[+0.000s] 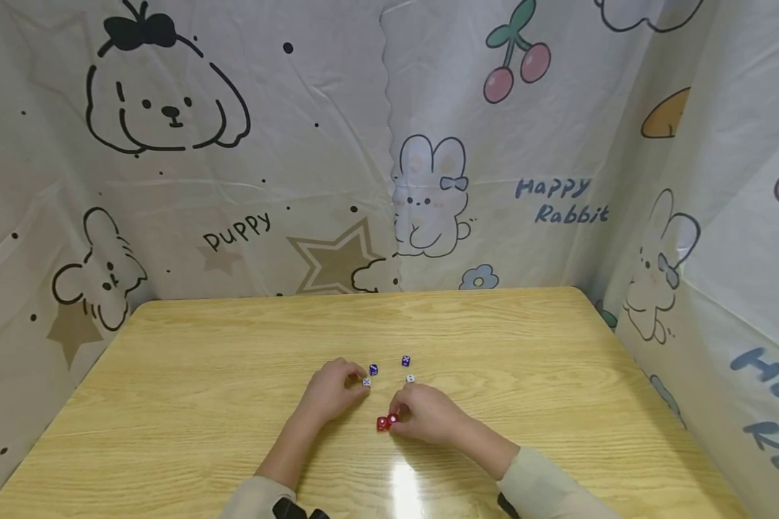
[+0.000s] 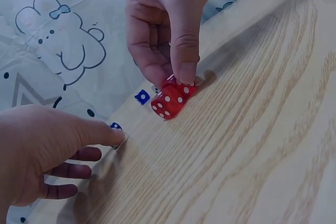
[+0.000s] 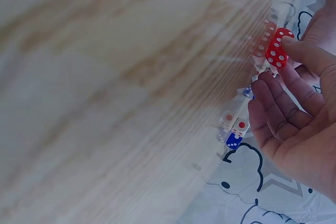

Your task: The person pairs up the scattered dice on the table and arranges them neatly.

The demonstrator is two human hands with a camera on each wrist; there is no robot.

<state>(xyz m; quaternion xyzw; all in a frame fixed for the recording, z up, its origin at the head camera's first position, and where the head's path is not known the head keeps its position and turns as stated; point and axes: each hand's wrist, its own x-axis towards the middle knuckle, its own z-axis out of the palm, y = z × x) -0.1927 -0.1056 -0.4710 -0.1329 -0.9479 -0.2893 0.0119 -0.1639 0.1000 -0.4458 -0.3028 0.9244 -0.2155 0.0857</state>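
Two red dice [image 1: 381,424] sit side by side on the table. My right hand [image 1: 431,414] pinches the right-hand red die [image 1: 393,418] between thumb and index finger, its other fingers loosely bent. To the left, my left hand [image 1: 334,389] has thumb and index finger about a white die [image 1: 366,383]; the thumb hides most of it in the left wrist view. Just behind that die is a blue die [image 1: 373,370]. Beyond my right hand lie another white die [image 1: 410,378] and a second blue die [image 1: 405,360]. Both red dice [image 2: 167,102] touch in the left wrist view.
The dice lie on a wood-grain table [image 1: 234,346] with rounded far corners. A printed cloth [image 1: 337,166] with cartoon animals hangs behind it and along both sides. Light reflects off the table's near part. Pale sleeves [image 1: 552,483] cover my forearms.
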